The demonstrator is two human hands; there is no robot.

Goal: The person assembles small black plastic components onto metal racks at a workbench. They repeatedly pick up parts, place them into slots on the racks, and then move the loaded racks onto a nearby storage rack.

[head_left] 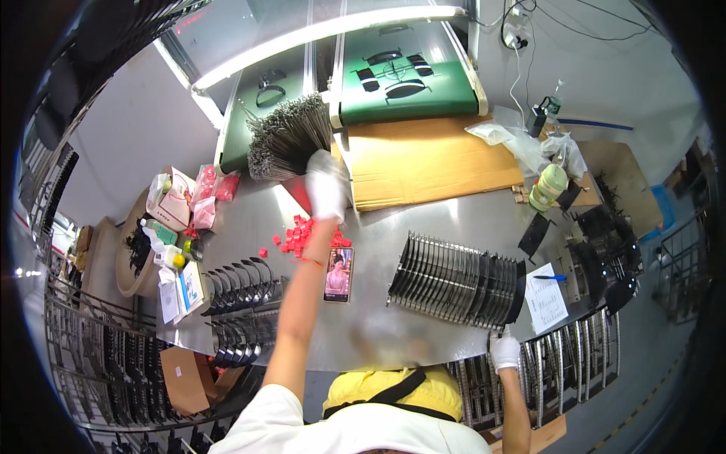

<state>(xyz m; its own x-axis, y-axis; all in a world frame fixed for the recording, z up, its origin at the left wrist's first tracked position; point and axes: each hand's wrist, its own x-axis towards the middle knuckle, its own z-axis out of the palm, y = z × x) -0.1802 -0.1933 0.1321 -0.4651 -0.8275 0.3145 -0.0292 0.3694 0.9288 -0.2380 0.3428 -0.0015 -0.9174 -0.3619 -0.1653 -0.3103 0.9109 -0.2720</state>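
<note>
My left hand (327, 189), in a white glove and smeared by motion, reaches far forward. It is at the near right side of a thick bundle of thin metal wire rods (287, 140); whether it grips any is blurred. A row of curved black slatted parts (454, 281) lies on the metal table to the right. At its near right corner, my gloved right hand (504, 351) has its fingers closed at the lower end of the last curved black part (517, 293). Small red plastic pieces (297, 236) lie in a loose heap beneath my left forearm.
A phone (338, 275) lies mid-table. Cardboard (431, 163) covers the back, before a green conveyor belt (408, 76). At right are a bottle (548, 188) and paper with a pen (546, 299). More curved black parts (242, 286) stand at left; racks (560, 367) flank me.
</note>
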